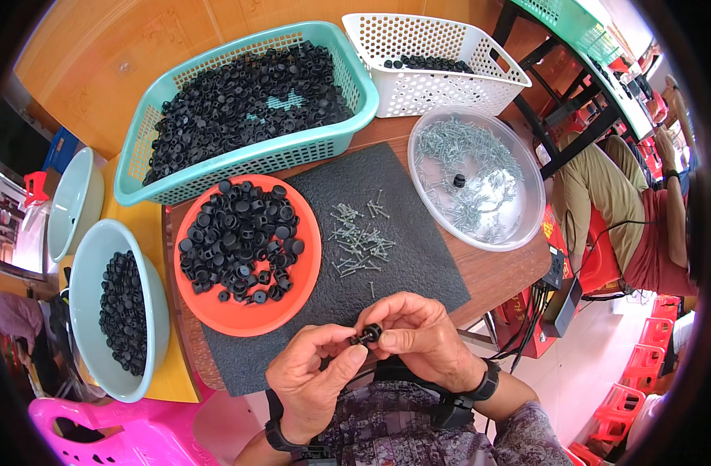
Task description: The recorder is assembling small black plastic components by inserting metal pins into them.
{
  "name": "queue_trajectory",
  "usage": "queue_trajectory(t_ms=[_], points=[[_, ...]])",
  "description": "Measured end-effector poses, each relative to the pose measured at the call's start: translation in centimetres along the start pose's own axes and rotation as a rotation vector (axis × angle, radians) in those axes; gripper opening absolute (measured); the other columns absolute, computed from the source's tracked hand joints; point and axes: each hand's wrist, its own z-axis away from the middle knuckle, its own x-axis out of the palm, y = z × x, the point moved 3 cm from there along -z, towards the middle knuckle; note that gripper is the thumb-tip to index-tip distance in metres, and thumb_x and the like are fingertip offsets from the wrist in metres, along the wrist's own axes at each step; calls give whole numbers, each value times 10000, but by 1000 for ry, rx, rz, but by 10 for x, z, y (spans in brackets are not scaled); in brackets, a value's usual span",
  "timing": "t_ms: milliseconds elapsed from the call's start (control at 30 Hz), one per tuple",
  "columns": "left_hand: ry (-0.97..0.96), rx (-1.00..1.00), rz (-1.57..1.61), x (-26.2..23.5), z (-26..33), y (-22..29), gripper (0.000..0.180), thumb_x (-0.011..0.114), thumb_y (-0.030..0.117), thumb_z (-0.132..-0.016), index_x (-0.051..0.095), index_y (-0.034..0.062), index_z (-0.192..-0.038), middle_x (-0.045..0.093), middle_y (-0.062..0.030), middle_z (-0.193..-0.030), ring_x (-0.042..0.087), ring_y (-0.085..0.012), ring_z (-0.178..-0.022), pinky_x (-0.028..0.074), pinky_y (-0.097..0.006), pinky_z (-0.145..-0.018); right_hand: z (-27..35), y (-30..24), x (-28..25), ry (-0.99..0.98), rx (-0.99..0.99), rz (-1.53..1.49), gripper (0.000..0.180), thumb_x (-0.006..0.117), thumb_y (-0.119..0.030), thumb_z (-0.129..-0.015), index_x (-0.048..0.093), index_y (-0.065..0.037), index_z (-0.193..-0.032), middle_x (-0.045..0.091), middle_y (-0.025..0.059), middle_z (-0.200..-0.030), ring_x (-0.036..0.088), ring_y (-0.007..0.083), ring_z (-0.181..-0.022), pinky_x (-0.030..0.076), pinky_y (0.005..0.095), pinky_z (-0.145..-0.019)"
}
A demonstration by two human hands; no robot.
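Close to my body, just off the front edge of a dark mat (402,210), both hands meet at a small round black plastic part (371,333). My right hand (427,342) pinches it between thumb and fingers. Thumb and index finger of my left hand (312,378) close on its left side; a thin piece there is too small to make out. Loose silver screws (361,242) lie on the mat beyond my hands. Left of them, an orange-red bowl (209,314) holds many black caps and knob-like parts (239,233).
Behind stand a teal basket (250,161) heaped with black parts and a white basket (441,97). A clear tub (526,225) of screws sits right. Left is a pale blue basin (159,311) of black parts. Cables (532,318) hang at the right; another person (627,210) sits beyond.
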Motion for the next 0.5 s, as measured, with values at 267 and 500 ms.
queue_trajectory(t_ms=[267,500], points=[[-40,59,-210,-3,-1,-2,228,736,9,-765,625,-55,-953,630,-71,-835,588,-82,-707,475,-190,-625,-2,-1,1,-6,5,3,269,651,-21,-829,583,36,-1083,647,98,-952,597,92,-757,525,230,-710],[-42,64,-266,-3,-2,-1,213,731,3,-769,626,-55,-945,616,-65,-820,575,-75,-692,469,-186,-612,-2,-2,5,28,21,18,265,642,-10,-832,582,41,-1084,641,93,-922,606,98,-749,529,225,-700]])
